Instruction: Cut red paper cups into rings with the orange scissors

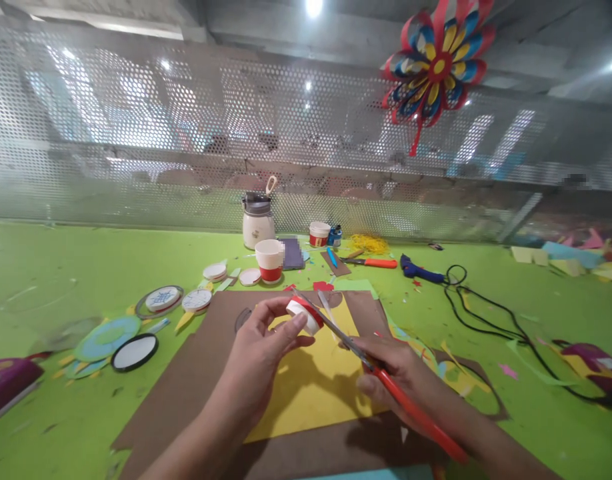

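head view: left hand [266,347] pinches a small paper cup [307,315] between thumb and fingertips, tipped sideways so its red rim meets the scissors [336,331], gripped closed-fisted by the right hand [386,363], above yellow paper [311,393].

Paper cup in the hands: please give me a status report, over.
Left hand grips red-and-white paper cup, tilted. Right hand holds red scissors, blades at cup rim. Yellow sheet on brown card below; nothing between.
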Demonstrator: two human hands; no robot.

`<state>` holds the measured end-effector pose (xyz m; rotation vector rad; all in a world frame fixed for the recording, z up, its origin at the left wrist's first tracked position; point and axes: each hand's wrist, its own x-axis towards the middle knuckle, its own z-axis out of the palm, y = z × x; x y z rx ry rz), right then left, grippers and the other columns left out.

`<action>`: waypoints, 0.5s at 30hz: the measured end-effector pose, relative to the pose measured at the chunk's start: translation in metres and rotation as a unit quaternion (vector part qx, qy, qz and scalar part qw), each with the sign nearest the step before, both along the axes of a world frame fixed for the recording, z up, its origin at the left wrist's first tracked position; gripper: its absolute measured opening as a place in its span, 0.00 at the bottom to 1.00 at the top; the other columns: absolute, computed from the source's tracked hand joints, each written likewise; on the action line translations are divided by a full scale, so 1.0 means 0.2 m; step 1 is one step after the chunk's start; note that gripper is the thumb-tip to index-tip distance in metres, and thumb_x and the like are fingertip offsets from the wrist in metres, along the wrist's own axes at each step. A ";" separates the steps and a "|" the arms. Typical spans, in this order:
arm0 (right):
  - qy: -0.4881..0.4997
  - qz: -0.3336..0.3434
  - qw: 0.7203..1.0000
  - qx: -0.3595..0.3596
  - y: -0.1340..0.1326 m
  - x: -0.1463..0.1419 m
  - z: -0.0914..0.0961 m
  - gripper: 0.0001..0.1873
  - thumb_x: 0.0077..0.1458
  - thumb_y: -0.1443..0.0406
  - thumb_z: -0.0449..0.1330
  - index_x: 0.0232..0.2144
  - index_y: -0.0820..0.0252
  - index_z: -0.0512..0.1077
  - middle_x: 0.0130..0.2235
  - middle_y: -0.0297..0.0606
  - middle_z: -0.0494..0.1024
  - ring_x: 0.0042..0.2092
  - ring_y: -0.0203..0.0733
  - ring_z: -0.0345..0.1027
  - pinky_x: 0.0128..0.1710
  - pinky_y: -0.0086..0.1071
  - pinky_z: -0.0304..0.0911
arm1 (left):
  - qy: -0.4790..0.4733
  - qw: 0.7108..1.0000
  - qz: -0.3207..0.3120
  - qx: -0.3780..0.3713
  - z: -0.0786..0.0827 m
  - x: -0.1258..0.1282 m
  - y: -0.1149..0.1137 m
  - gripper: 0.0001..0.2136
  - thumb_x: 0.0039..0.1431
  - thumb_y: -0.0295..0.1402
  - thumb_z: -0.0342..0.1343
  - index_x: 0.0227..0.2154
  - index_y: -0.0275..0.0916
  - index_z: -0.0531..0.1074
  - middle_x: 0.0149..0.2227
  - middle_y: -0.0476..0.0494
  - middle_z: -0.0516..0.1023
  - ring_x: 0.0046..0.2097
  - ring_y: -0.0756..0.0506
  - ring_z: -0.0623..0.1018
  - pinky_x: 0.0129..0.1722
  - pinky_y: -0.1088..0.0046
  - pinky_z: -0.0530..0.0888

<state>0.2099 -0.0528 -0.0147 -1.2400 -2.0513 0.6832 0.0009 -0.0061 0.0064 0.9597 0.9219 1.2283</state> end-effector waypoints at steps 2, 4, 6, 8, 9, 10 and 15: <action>-0.003 0.000 1.000 0.003 0.00 0.01 -0.01 0.20 0.62 0.49 0.54 0.33 0.60 0.71 0.27 0.30 0.62 0.30 0.37 0.55 0.29 0.31 0.53 | 0.002 1.000 -0.001 0.001 0.01 0.00 0.00 0.17 0.48 0.37 0.68 0.39 0.35 0.73 0.41 0.41 0.76 0.39 0.43 0.78 0.39 0.63 0.77; -0.005 -0.001 1.000 0.006 0.00 0.01 -0.02 0.20 0.63 0.49 0.54 0.34 0.60 0.72 0.28 0.30 0.64 0.30 0.38 0.55 0.29 0.31 0.53 | 0.008 1.000 0.002 0.004 0.01 0.00 0.00 0.17 0.49 0.37 0.68 0.39 0.36 0.73 0.41 0.41 0.76 0.39 0.43 0.78 0.39 0.63 0.77; -0.006 -0.001 1.000 0.008 0.00 0.01 -0.02 0.20 0.63 0.49 0.54 0.37 0.59 0.72 0.28 0.30 0.64 0.30 0.38 0.55 0.29 0.31 0.54 | 0.014 1.000 0.006 0.010 0.01 0.00 0.00 0.16 0.49 0.37 0.67 0.39 0.36 0.73 0.41 0.41 0.76 0.40 0.43 0.78 0.38 0.63 0.76; -0.007 0.001 1.000 0.012 0.00 0.01 -0.02 0.20 0.63 0.49 0.54 0.38 0.59 0.73 0.28 0.30 0.63 0.30 0.38 0.55 0.29 0.31 0.53 | 0.015 1.000 0.015 0.010 0.00 0.00 0.00 0.17 0.48 0.37 0.67 0.38 0.36 0.73 0.41 0.41 0.77 0.39 0.43 0.78 0.38 0.64 0.76; -0.008 0.001 1.000 0.014 0.00 0.01 -0.02 0.20 0.63 0.49 0.54 0.39 0.59 0.73 0.28 0.30 0.63 0.29 0.38 0.55 0.28 0.30 0.53 | 0.014 1.000 0.022 0.008 0.00 0.00 0.00 0.17 0.47 0.37 0.68 0.38 0.36 0.73 0.40 0.41 0.77 0.39 0.43 0.78 0.37 0.64 0.76; -0.009 0.002 1.000 0.017 0.01 0.01 -0.02 0.20 0.63 0.49 0.54 0.38 0.60 0.73 0.27 0.30 0.63 0.29 0.38 0.55 0.28 0.30 0.53 | 0.013 0.999 0.031 0.008 0.00 0.00 0.00 0.17 0.47 0.37 0.68 0.38 0.36 0.72 0.40 0.42 0.78 0.39 0.43 0.78 0.37 0.64 0.76; -0.011 0.006 0.999 0.033 0.02 -0.01 -0.02 0.20 0.62 0.50 0.54 0.38 0.60 0.73 0.26 0.31 0.65 0.29 0.38 0.56 0.29 0.31 0.54 | 0.056 0.994 0.086 0.023 0.00 0.01 -0.01 0.19 0.45 0.36 0.69 0.39 0.38 0.72 0.39 0.43 0.80 0.36 0.45 0.79 0.36 0.68 0.76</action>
